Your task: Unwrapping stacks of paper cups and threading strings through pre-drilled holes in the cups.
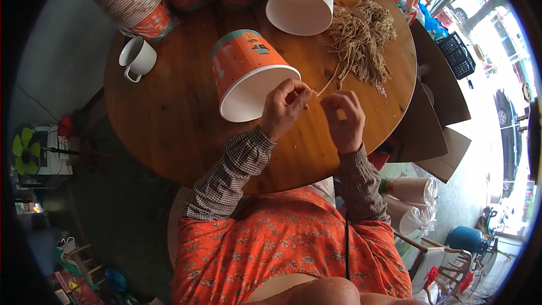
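Note:
My left hand point(284, 108) is closed in a pinch, with thumb and forefinger on a thin beige string point(327, 84). Just to its right, my right hand point(345, 120) has its fingers curled together at another stretch of the same string; its fingertips are partly hidden. From both hands the strands run up to a loose heap of beige cords point(366, 39) at the far right of the table. Beside my left hand an orange paper bucket point(248, 56) with a teal base lies on its side, its white open mouth toward me.
The round wooden table point(169, 130) carries a white mug point(139, 56) at the left. Stacked paper buckets point(127, 0) stand along the back, and a white stack point(299, 8) lies on its side. Cardboard boxes point(415, 121) stand right of the table.

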`<act>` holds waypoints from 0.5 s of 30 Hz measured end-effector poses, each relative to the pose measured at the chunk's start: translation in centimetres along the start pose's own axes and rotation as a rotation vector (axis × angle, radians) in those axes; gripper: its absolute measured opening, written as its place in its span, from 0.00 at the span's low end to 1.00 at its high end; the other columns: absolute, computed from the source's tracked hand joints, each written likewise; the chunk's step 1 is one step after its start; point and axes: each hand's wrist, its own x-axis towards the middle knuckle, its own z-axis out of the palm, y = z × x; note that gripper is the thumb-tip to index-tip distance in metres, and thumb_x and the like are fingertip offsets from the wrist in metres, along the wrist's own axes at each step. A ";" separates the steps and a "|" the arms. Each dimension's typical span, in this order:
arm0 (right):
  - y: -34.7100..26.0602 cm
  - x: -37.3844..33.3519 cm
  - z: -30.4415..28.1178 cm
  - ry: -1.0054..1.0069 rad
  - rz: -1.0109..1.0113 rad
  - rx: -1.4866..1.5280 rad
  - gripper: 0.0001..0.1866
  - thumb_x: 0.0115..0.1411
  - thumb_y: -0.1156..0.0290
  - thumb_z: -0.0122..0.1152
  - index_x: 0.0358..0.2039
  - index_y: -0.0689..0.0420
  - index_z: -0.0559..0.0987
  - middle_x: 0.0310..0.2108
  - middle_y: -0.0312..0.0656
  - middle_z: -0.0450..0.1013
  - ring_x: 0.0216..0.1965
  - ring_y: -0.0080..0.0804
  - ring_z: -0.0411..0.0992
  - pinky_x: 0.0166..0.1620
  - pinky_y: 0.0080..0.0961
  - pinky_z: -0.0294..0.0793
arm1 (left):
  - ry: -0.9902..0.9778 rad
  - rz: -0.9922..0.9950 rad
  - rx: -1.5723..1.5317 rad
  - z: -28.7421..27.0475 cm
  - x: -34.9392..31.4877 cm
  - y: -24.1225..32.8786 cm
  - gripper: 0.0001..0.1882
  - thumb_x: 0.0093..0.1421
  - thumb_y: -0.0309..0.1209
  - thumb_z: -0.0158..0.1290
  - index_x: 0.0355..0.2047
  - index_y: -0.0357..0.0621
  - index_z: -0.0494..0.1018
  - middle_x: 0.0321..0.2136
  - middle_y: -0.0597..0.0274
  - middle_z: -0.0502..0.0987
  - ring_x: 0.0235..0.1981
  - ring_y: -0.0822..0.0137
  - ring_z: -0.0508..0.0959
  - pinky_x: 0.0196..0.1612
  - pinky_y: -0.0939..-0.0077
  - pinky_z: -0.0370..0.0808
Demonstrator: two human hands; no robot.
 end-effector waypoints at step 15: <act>0.9 0.7 2.3 -0.066 0.574 0.773 0.06 0.60 0.77 0.62 0.38 0.63 0.80 0.28 0.31 0.70 0.26 0.16 0.65 0.32 0.15 0.67 | -0.100 -0.193 -0.244 -0.9 0.1 -0.1 0.07 0.63 0.27 0.54 0.38 0.34 0.76 0.31 0.64 0.78 0.33 0.76 0.77 0.38 0.81 0.76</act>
